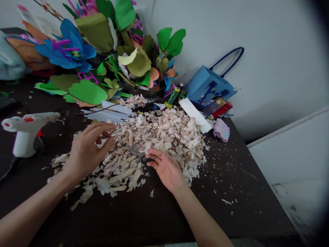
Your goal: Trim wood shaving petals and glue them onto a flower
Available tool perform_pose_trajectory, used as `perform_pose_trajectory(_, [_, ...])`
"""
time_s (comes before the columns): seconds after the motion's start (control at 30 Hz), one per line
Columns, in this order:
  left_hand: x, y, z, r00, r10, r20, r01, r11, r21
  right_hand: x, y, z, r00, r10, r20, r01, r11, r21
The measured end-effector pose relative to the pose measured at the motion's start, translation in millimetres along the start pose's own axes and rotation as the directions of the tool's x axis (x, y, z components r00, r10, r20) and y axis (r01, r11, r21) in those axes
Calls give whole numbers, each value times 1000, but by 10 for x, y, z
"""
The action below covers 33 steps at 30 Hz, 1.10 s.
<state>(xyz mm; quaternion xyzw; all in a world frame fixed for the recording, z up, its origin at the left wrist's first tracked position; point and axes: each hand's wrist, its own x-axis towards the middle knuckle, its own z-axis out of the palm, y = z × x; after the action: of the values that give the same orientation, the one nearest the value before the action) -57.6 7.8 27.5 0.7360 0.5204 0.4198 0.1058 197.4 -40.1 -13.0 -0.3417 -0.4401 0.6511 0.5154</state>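
A wide heap of pale, dried flake-like pieces (174, 132), cream to pinkish, covers the middle of the dark table. My left hand (87, 147) hovers over the left part of the heap, its fingers bent and the thumb tip a little apart from the index finger. No held piece shows between them. My right hand (166, 168), palm partly turned up, has its fingers at the handles of dark scissors (140, 155). The scissor blades point left over the heap, towards my left hand. The handle loops are partly hidden by the fingers.
A white glue gun (24, 133) stands on the left. Behind are felt flowers (69, 48) and leaves, pale strips (108, 115), a green thread spool (173, 96), a white block (195, 115), a blue bag (205, 84) and a crumpled lilac cloth (221, 130). Crumbs dot the table's right side.
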Motion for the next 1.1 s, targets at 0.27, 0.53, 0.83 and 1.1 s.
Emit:
perform_pose_trajectory(0.27, [-203,156,249,798,-213,564,508,741,-439,-80,-49,40,976,-186,111,216,848,-485])
perform_pose_trajectory(0.53, [-241,240,359,563,-299,770,826,189,-531,-109,-171,99,802,-280,527,551,6,-835])
perform_pose_trajectory(0.83, [-206,217,304,546,-256,798,834,263,-486,-151,-155,147,796,-272,540,577,73,-814])
perform_pose_trajectory(1.1, [-231,184,289,535,-185,824,820,346,-455,-116,-52,117,993,-110,-39,85,910,-407])
